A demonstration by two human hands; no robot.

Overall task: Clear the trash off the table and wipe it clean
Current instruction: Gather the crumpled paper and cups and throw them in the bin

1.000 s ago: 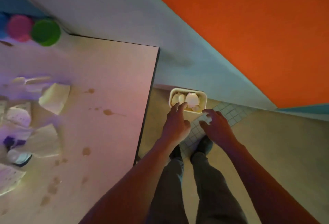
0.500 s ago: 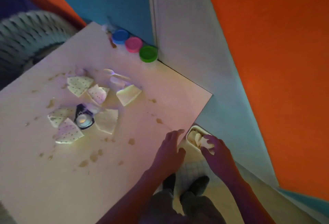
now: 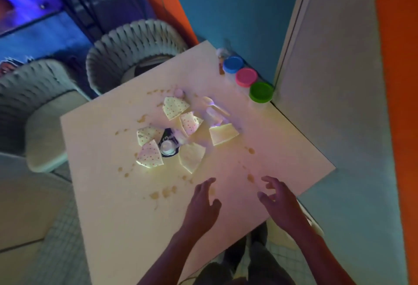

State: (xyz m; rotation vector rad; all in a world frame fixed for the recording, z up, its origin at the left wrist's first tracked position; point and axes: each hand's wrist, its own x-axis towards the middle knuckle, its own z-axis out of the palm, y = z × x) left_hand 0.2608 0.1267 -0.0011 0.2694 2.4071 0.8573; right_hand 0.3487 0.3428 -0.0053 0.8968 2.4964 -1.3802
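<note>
1. Both hands out over the near part of the desk, empty, holding nothing.
2. Left hand palm down, fingers straight and loosely spread, just above the desk surface near a few brown stains; touching or hovering, cannot tell.
3. Right hand near the desk's right edge, fingers spread and slightly bent, thumb apart from the rest, gripping nothing.
4. Well apart from each other, with bare desk and a stain between them.
5. Trash clustered at the middle of the desk, beyond both hands: several folded paper napkins, some dotted, some plain, lying around a small dark cup with a pale lid or inside.
6. Plain napkin at the right of the cluster, with a clear plastic spoon just behind it.
7. More brown spots scattered around the cluster and toward the right edge.
8. Three jars along the far right edge by the wall, in a row: blue lid, pink lid, green lid.
9. Two pale woven chairs beyond the desk's far left side.
10. Legs and dark shoes visible below the near edge, on a tiled floor.
</note>
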